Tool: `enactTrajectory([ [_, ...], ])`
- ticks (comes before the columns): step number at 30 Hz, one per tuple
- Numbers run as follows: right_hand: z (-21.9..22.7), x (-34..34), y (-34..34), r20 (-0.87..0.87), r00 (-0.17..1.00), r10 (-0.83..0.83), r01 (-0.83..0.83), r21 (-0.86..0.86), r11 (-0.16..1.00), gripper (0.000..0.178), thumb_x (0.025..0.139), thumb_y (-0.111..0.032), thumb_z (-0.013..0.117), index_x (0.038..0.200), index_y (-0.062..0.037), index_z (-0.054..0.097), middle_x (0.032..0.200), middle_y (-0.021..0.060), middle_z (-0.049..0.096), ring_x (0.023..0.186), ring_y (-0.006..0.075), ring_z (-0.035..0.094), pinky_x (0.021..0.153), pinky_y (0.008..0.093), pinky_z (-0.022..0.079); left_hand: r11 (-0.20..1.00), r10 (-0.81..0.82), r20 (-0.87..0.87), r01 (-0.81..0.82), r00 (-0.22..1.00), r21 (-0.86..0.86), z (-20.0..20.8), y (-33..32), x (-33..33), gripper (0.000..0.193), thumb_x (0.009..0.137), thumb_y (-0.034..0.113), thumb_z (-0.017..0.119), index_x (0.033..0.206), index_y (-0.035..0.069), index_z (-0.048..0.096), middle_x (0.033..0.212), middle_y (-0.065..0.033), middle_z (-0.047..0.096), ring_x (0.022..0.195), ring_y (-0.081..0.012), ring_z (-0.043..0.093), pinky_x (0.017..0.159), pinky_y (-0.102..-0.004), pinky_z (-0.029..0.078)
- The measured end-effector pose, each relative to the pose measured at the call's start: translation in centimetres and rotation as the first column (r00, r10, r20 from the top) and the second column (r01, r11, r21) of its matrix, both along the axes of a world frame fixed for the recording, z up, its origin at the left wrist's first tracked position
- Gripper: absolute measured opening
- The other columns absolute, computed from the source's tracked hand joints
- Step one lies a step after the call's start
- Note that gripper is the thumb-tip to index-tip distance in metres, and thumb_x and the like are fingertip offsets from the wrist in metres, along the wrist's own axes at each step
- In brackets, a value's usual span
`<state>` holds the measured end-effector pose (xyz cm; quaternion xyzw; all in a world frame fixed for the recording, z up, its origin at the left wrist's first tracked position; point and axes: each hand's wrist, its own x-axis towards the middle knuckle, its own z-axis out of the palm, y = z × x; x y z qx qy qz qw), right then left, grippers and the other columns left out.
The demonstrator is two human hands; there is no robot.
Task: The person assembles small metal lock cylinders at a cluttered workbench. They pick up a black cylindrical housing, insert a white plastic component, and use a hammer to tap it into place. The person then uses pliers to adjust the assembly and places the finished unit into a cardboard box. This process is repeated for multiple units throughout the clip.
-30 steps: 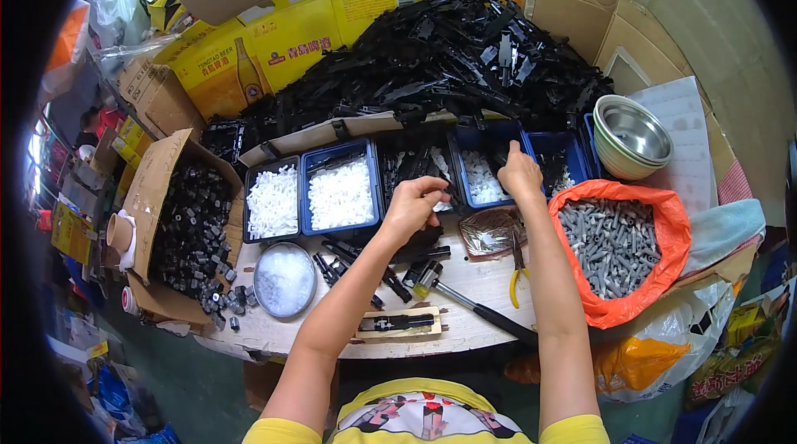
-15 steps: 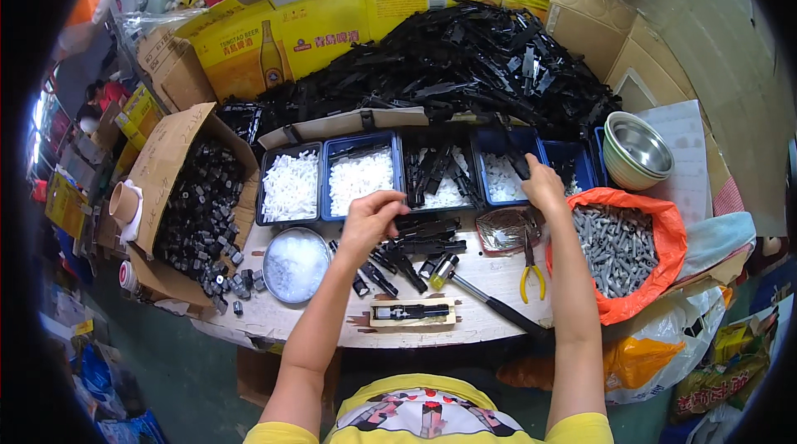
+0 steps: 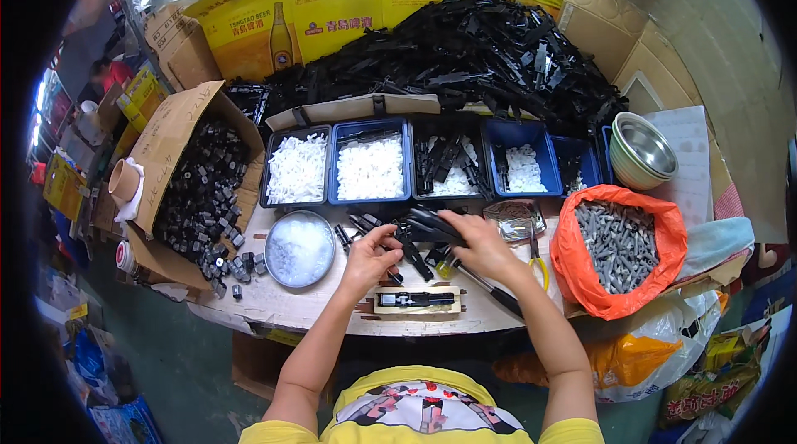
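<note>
My right hand [image 3: 486,246] grips a long black plastic part [image 3: 433,222] above the middle of the bench. To its left, my left hand [image 3: 371,263] has thumb and fingertips pinched together; what they hold, if anything, is too small to make out. Several similar black parts [image 3: 413,258] lie beneath and between the hands. Just in front of them, a pale wooden block [image 3: 454,308] carries a black assembly [image 3: 415,300] in its slot. Under my right hand lies a hammer [image 3: 503,301], its yellowish head partly hidden.
Blue bins [image 3: 372,195] of small white pieces line the back, before a heap of black parts [image 3: 448,54]. Left stand a round dish [image 3: 332,255] of white pieces and a carton [image 3: 178,141] of black blocks. Pliers [image 3: 541,271] and an orange bag [image 3: 573,278] of grey pieces are right.
My right hand has come back from the right-hand bin toward the middle with the black part. My left hand has moved nearer, and its fingers have closed to a pinch.
</note>
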<state>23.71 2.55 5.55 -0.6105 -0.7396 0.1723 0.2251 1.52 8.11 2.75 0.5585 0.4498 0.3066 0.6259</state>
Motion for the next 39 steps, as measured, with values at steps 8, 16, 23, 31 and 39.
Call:
enactTrajectory([
  [8, -0.7, 3.9, 6.1, -0.001, 0.891, -0.453, 0.397, 0.483, 0.78, 0.014, 0.077, -0.018, 0.059, 0.085, -0.0068, 0.059, 0.084, 0.0107, 0.058, 0.079, 0.0287, 0.055, 0.066, 0.0444, 0.04, 0.963, 0.058, -0.179, -0.008, 0.982, 0.27, 0.0, -1.2, 0.9, 0.052, 0.071, -0.001, 0.067, 0.12, 0.0, 0.048, 0.071, -0.005, 0.058, 0.048, -0.0078, 0.054, 0.044, -0.0224, 0.044],
  [16, -2.8, 10.1, 10.2, 0.296, 0.645, -0.704, 0.69, 0.17, 0.704, 0.016, 0.073, -0.011, 0.053, 0.08, -0.0032, 0.065, 0.084, 0.0175, 0.065, 0.082, 0.0348, 0.063, 0.072, 0.0474, 0.046, 0.812, 0.026, -0.278, 0.142, 0.96, 0.567, 0.1, -1.6, 0.9, 0.034, 0.067, -0.002, 0.068, 0.1, 0.001, 0.06, 0.07, -0.007, 0.053, 0.057, -0.0148, 0.053, 0.053, -0.0265, 0.044],
  [23, -0.5, 9.8, 6.7, -0.21, 0.754, -0.622, 0.656, 0.286, 0.698, 0.019, 0.071, -0.012, 0.054, 0.084, -0.0017, 0.063, 0.083, 0.0169, 0.063, 0.075, 0.0342, 0.06, 0.07, 0.0403, 0.047, 0.835, 0.195, -0.519, 0.137, 0.832, 0.533, 0.1, -2.4, -2.8, 0.013, 0.067, 0.007, 0.068, 0.078, 0.001, 0.063, 0.07, -0.0109, 0.058, 0.062, -0.0238, 0.059, 0.059, -0.0346, 0.047],
  [31, 0.5, 1.2, 2.8, 0.233, 0.965, -0.122, -0.003, 0.472, 0.882, 0.02, 0.065, -0.005, 0.062, 0.085, -0.0093, 0.063, 0.08, 0.0055, 0.055, 0.085, 0.0224, 0.052, 0.069, 0.0372, 0.037, 0.853, 0.045, -0.399, 0.173, 0.916, 0.492, -0.9, -1.9, -0.3, 0.015, 0.07, 0.008, 0.066, 0.082, -0.001, 0.063, 0.073, -0.0153, 0.06, 0.066, -0.0282, 0.06, 0.062, -0.0359, 0.047],
  [39, -2.0, -0.8, 3.8, 0.09, 0.98, -0.178, 0.11, 0.501, 0.859, 0.011, 0.068, -0.008, 0.061, 0.079, -0.0097, 0.06, 0.08, 0.0048, 0.052, 0.084, 0.0215, 0.049, 0.071, 0.0374, 0.031, 0.675, -0.222, -0.391, 0.431, 0.893, 0.6, 4.6, -0.2, 4.1, 0.009, 0.07, 0.007, 0.067, 0.077, 0.002, 0.064, 0.068, -0.0122, 0.059, 0.061, -0.027, 0.059, 0.058, -0.034, 0.046],
])
